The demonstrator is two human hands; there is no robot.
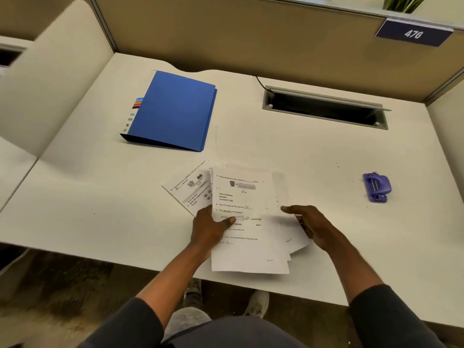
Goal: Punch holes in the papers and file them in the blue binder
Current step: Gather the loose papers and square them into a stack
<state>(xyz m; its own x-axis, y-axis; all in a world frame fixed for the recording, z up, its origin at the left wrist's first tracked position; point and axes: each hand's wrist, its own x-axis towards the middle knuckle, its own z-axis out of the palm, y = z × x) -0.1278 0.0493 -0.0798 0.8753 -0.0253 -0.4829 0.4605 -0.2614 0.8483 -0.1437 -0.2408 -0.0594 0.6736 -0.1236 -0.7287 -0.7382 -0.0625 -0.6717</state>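
A loose, fanned pile of printed papers [247, 197] lies at the desk's near edge, its bottom sheet hanging slightly over the edge. My left hand [209, 228] grips the pile's left side, thumb pressed on the top sheet. My right hand [308, 223] rests flat along the pile's right side, fingers together and pointing left, touching the sheets. The blue binder [173, 111] lies closed on the desk, behind the papers and to the left. A purple hole punch [376, 187] sits far right, apart from both hands.
The white desk [100, 197] is enclosed by beige partition walls. A grey cable tray opening [325, 108] is cut into the desk at the back right. A number plate reading 476 [414, 33] hangs top right. My legs and shoes show below the desk edge.
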